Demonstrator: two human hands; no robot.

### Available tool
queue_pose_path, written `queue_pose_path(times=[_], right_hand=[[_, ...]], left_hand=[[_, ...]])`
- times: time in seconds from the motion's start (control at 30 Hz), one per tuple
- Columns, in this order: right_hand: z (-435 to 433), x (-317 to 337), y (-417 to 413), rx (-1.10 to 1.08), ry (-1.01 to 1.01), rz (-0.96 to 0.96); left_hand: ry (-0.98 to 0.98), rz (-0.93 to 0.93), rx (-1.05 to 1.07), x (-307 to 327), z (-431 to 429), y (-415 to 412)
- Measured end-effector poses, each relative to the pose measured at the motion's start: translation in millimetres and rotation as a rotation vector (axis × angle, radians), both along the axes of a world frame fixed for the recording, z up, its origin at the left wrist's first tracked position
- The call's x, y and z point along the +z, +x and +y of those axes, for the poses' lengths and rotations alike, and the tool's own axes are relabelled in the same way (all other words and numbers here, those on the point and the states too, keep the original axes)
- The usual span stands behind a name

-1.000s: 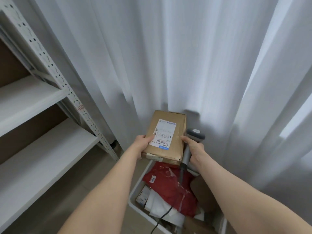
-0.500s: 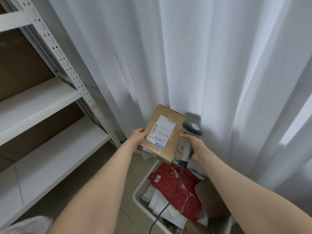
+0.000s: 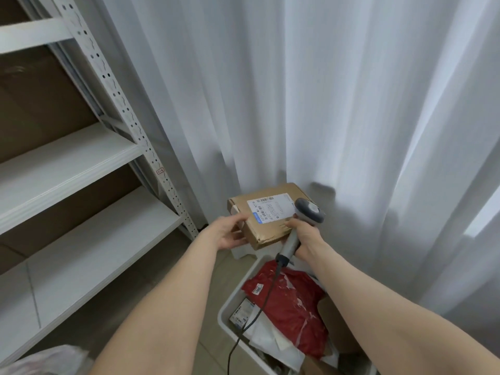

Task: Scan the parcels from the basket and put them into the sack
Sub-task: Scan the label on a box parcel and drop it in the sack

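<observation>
Two hands near a white basket: the left hand grips a labelled cardboard parcel by its corner; the right hand clasps a grey scanner alongside.

basket cropped below, label print illegible

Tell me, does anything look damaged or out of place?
Nothing spilled or broken. The cardboard box, gripped by the left hand, is wrinkled along its near edge. In the white basket the parcels lie jumbled, and the scanner cable trails across the red bag.
</observation>
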State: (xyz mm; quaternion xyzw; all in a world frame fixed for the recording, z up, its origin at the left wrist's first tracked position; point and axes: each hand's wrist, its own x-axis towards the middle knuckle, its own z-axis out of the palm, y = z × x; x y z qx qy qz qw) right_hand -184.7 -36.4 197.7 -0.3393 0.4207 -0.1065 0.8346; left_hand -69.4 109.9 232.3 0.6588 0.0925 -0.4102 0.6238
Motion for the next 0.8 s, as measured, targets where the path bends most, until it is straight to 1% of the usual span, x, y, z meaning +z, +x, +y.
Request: queue_pose_path(times=[0.07, 0.13, 0.17, 0.23, 0.3, 0.37, 0.43, 0.5, 0.6, 0.67, 0.73, 0.77, 0.8], right_hand=[[5, 1, -1, 0.086, -0.035, 0.072], [7, 2, -4, 0.182, -0.093, 0.167], [7, 2, -5, 0.199, -0.126, 0.190], [7, 2, -7, 0.152, -0.208, 0.188], [7, 6, -6, 0.083, -0.324, 0.163], [8, 16, -7, 0.074, -0.402, 0.139], [7, 28, -9, 0.106, -0.398, 0.085], [8, 36, -14, 0.182, -0.368, 0.051], [12, 38, -20, 0.280, -0.352, 0.062], [13, 37, -21, 0.260, -0.317, 0.069], [13, 34, -21, 0.210, -0.280, 0.096], [13, 33, -20, 0.186, -0.253, 0.107], [13, 33, -20, 0.166, -0.220, 0.110]], left_hand=[[0.051, -0.055, -0.048, 1, 0, -4], [0.125, -0.178, -0.008, 5, 3, -1], [0.163, -0.251, 0.005, 9, 6, 2], [0.254, -0.410, -0.041, 14, 13, 10], [0.320, -0.537, -0.165, 20, 18, 14], [0.352, -0.600, -0.333, 32, 18, 11], [0.397, -0.689, -0.547, 44, 13, 8], [0.433, -0.758, -0.730, 55, 6, 5], [0.437, -0.815, -0.844, 68, -1, 2], [0.427, -0.829, -0.889, 71, -5, 3], [0.423, -0.858, -0.877, 68, -9, 5], [0.427, -0.907, -0.812, 64, -11, 5], [0.435, -0.970, -0.681, 59, -11, 5]])
